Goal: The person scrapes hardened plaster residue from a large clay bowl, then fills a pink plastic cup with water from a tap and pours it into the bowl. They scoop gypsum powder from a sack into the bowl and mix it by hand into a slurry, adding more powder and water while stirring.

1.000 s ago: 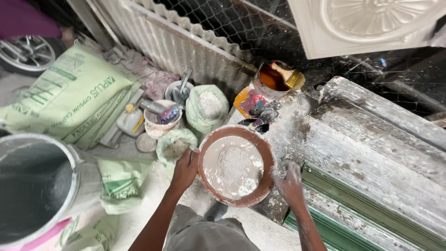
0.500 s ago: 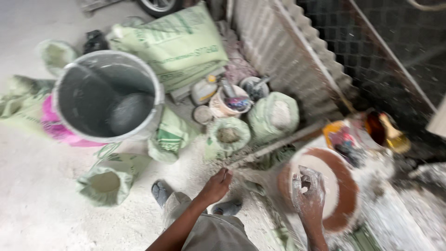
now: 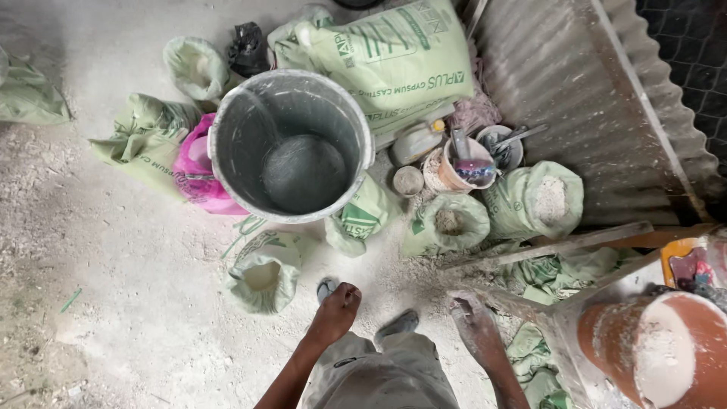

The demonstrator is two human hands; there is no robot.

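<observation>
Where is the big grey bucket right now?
In the head view, the grey bucket stands on the floor at upper centre, beyond the left hand, between a pink bag and green sacks.

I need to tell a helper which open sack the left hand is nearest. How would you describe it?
Start at the big grey bucket. Just below it, on the dusty floor, sits a small pale green sack, left of the left hand. Unlike its neighbours, its rolled-down mouth faces the camera.

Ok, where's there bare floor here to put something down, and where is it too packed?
The dusty floor left of the open sack and below the pink bag is bare. Between the grey bucket and the corrugated sheet, sacks, tubs and a small jug crowd together. Both the left hand and right hand hold nothing.
</observation>
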